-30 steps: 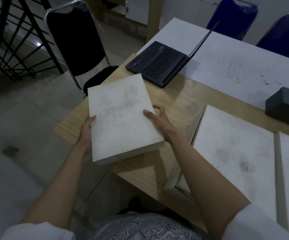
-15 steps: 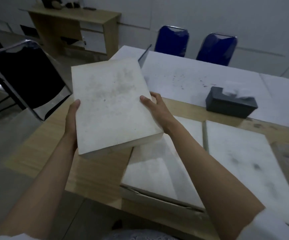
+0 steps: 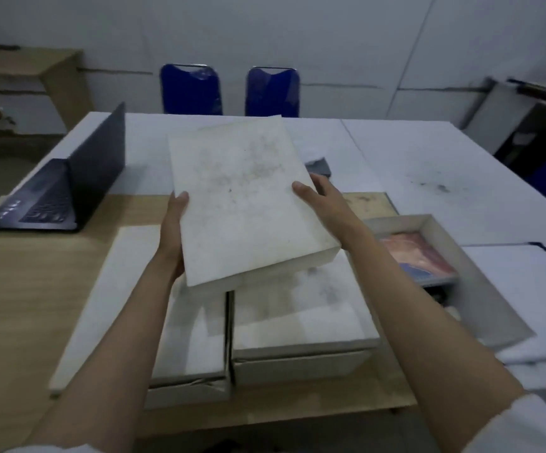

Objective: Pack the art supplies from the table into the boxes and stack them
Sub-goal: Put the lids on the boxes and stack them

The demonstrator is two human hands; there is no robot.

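White closed box [image 3: 248, 197] gripped at its long sides by left hand [image 3: 174, 223] and right hand [image 3: 325, 201]. I read it hovering over two closed boxes [image 3: 301, 308], long axis pointing away, straddling their seam.

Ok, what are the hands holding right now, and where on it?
A closed white box, gripped by its two long side edges: left hand on the left edge, right hand on the right edge.

3 closed white boxes [image 3: 245, 204], 1 open box [image 3: 454, 256], 1 laptop [image 3: 59, 188], 2 blue chairs [image 3: 191, 89].
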